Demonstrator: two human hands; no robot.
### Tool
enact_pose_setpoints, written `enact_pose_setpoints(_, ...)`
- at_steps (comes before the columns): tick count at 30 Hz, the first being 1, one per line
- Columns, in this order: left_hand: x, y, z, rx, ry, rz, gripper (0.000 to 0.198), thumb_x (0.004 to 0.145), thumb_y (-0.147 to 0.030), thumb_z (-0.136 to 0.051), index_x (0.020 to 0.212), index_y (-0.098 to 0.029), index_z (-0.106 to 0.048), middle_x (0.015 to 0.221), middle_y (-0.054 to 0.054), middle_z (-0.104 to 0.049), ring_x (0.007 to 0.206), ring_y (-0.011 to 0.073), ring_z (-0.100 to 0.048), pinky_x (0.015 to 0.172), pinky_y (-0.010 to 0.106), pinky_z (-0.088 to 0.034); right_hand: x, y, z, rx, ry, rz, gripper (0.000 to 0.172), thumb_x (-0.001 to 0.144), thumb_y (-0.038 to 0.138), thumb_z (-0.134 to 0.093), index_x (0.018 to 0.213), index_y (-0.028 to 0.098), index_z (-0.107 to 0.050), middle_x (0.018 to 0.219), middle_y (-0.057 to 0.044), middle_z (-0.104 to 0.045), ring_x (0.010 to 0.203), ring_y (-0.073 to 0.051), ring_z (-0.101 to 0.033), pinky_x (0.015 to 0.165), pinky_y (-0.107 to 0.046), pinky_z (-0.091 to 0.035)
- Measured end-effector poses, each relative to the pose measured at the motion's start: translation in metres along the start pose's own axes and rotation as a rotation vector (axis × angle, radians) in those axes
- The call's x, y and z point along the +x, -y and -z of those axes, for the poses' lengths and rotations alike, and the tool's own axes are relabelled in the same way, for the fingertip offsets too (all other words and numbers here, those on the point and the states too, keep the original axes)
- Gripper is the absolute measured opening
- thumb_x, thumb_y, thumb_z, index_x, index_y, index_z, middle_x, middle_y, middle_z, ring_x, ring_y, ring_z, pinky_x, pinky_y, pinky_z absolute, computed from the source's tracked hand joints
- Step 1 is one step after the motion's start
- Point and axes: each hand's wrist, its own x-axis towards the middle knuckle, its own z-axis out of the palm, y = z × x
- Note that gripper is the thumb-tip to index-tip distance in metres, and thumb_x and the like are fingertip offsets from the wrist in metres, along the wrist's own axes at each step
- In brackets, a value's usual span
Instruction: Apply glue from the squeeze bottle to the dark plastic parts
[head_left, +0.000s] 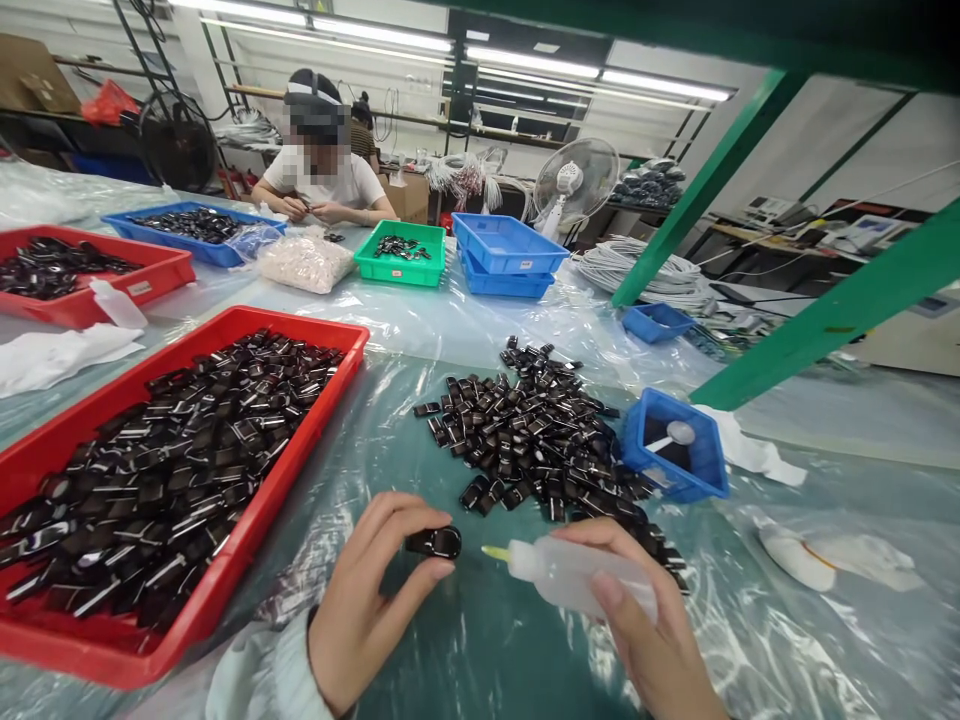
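Between the thumb and fingers of my left hand (375, 590) is a small glossy black plastic part (436, 542) with a rounded end. My right hand (645, 610) is wrapped round a translucent white squeeze bottle (574, 575). Its yellowish narrow tip (493, 552) points left at the black part, a short gap apart from it. Just beyond both hands lies a loose pile of similar black parts (525, 430) on the plastic-covered table. To the left, a long red tray (352, 350) holds many more of them.
A small blue bin (679, 480) with a round-headed white tool in it stands right of the pile. Farther back are a green tray (401, 270) and stacked blue trays (510, 262). A green post (720, 180) rises at right. Across the table sits a co-worker (322, 170).
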Motion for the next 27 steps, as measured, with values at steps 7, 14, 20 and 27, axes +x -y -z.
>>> enact_pose_setpoints(7, -0.001, 0.000, 0.000, 0.039, 0.034, -0.074, 0.018, 0.092, -0.027, -0.052, 0.110, -0.027, -0.054, 0.100, 0.004, -0.054, 0.093, 0.0179, -0.054, 0.080, 0.027, -0.043, 0.000, 0.003, 0.003, -0.094, 0.085, 0.033, 0.032, 0.084, 0.054, -0.052, 0.091, 0.026, -0.065, 0.075, -0.004, -0.067, 0.055, -0.016, -0.060, 0.046, -0.022, -0.047)
enact_pose_setpoints(14, -0.003, -0.003, 0.001, 0.052, 0.040, -0.147, 0.019, 0.092, -0.028, -0.052, 0.111, -0.023, -0.054, 0.098, 0.004, -0.055, 0.089, 0.0173, -0.053, 0.079, 0.027, -0.041, -0.003, 0.007, -0.004, -0.057, 0.018, 0.006, 0.039, 0.077, 0.062, -0.056, 0.086, 0.026, -0.065, 0.071, -0.003, -0.065, 0.055, -0.017, -0.058, 0.047, -0.023, -0.045)
enact_pose_setpoints(20, -0.003, -0.003, 0.000, 0.038, 0.019, -0.187, 0.019, 0.092, -0.028, -0.053, 0.110, -0.021, -0.055, 0.094, 0.005, -0.056, 0.085, 0.0176, -0.054, 0.076, 0.029, -0.042, -0.006, 0.007, -0.006, -0.017, -0.037, -0.052, 0.041, 0.074, 0.065, -0.057, 0.085, 0.026, -0.062, 0.064, 0.000, -0.061, 0.052, -0.015, -0.052, 0.046, -0.022, -0.042)
enact_pose_setpoints(27, -0.003, -0.005, 0.001, 0.017, 0.016, -0.218, 0.018, 0.092, -0.024, -0.053, 0.109, -0.018, -0.055, 0.094, 0.006, -0.056, 0.086, 0.0179, -0.053, 0.074, 0.030, -0.042, -0.009, 0.011, -0.008, -0.028, -0.062, -0.070, 0.039, 0.075, 0.064, -0.058, 0.085, 0.026, -0.063, 0.067, -0.001, -0.060, 0.051, -0.015, -0.052, 0.044, -0.022, -0.041)
